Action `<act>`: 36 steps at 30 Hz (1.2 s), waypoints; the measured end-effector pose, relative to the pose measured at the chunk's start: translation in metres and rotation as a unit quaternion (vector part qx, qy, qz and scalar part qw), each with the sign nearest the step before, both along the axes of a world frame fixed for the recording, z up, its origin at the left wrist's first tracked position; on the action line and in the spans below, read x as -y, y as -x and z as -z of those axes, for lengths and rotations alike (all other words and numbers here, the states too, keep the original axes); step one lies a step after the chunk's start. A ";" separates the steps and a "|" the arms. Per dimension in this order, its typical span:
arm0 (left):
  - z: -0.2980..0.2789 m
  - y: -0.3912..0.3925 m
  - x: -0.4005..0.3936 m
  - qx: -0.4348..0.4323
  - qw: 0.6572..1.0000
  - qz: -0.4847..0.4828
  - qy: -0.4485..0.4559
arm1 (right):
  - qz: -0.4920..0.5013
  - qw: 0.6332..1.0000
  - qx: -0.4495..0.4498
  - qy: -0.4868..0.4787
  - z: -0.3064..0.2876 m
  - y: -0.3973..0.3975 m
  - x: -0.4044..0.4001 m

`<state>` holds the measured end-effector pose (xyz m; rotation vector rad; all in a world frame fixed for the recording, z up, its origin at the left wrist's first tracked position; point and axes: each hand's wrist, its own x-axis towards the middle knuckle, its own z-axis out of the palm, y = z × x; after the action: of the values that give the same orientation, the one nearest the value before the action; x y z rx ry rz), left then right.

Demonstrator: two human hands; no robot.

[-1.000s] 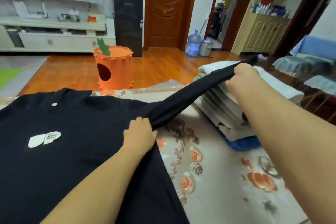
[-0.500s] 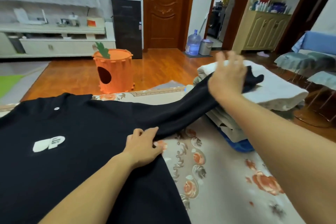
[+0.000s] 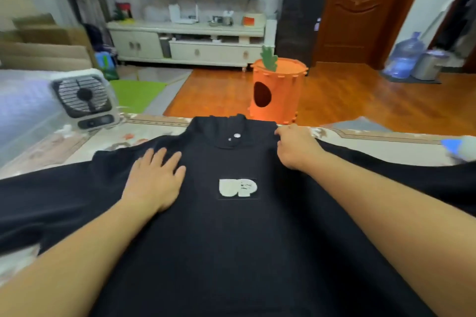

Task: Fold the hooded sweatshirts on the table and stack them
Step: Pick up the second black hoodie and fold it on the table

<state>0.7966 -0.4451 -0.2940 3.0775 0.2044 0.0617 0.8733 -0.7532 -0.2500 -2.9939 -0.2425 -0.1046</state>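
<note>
A black hooded sweatshirt (image 3: pixel 231 234) with a white logo patch (image 3: pixel 237 187) lies face up across the table, both sleeves spread out to the sides. My left hand (image 3: pixel 154 177) rests flat on its left chest, fingers straight. My right hand (image 3: pixel 296 147) sits at the right shoulder beside the collar, fingers curled onto the fabric at the far edge; whether it pinches the cloth is not clear. The hood is tucked behind the collar. Only a blue and white corner of the folded stack (image 3: pixel 461 148) shows at the far right.
The table wears a floral cloth (image 3: pixel 144 134). A small white fan (image 3: pixel 85 101) stands at its far left corner. Beyond the table an orange carrot-shaped bin (image 3: pixel 277 90) sits on the wooden floor, with a water bottle (image 3: pixel 403 59) near the door.
My view has turned left, centring the sweatshirt. My right hand let go of the right sleeve and came to the shoulder. My left hand moved from the armpit to the left chest.
</note>
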 end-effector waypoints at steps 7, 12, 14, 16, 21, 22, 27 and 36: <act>0.018 -0.007 -0.011 0.010 0.999 0.001 0.040 | 0.057 0.997 -0.023 -0.038 -0.016 -0.119 -0.093; 0.019 -0.008 -0.011 0.017 0.999 0.001 0.036 | 0.104 0.980 -0.153 -0.073 -0.012 -0.169 -0.129; 0.019 -0.009 -0.012 0.020 0.999 0.003 0.028 | 0.110 0.970 -0.207 -0.064 -0.008 -0.173 -0.138; 0.019 -0.009 -0.012 0.020 0.999 0.005 0.026 | 0.097 0.964 -0.246 -0.027 -0.005 -0.175 -0.144; 0.021 -0.010 -0.013 0.030 0.999 0.002 0.033 | 0.129 0.986 -0.075 -0.075 0.014 -0.183 -0.140; 0.021 -0.011 -0.013 0.031 0.999 0.002 0.033 | 0.123 0.989 -0.007 -0.087 0.014 -0.179 -0.138; 0.018 -0.010 -0.012 0.026 0.999 -0.002 0.046 | 0.000 0.896 0.412 -0.165 -0.026 -0.130 -0.105; -0.002 0.004 -0.029 0.193 0.846 -0.049 0.495 | 0.088 0.992 0.012 -0.086 0.023 0.096 0.040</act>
<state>0.7926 -0.4164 -0.2916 1.9627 0.2605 0.4239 0.7775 -0.7927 -0.2732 -2.8381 0.0283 -0.1695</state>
